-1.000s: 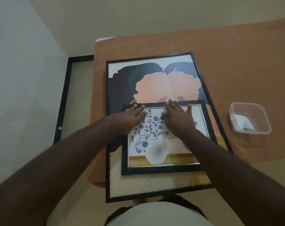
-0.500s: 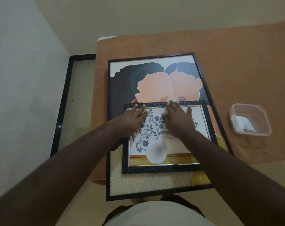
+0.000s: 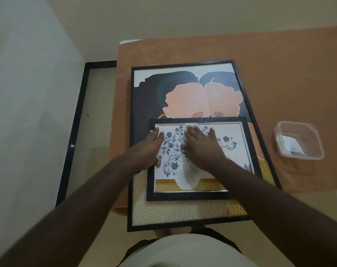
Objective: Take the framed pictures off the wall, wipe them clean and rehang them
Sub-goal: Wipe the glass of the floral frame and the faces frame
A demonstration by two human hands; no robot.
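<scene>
A small picture of a white vase with blue flowers in a black textured frame (image 3: 248, 135) lies on top of a large black-framed picture (image 3: 183, 85) of two faces. My left hand (image 3: 148, 149) lies flat with straight fingers on the small picture's left side. My right hand (image 3: 200, 145) presses flat on the glass near its top middle, with a white wipe (image 3: 191, 125) showing just beyond the fingertips; most of the wipe is hidden under the hand.
Both pictures lie on an orange-covered table (image 3: 279, 64). A clear plastic container (image 3: 298, 140) with white wipes inside stands to the right. White walls and a black skirting line (image 3: 73, 135) run along the left; the large frame overhangs the table's near edge.
My right hand with the wipe has slid a little toward me, from the top frame edge onto the glass. The left hand stays put.
</scene>
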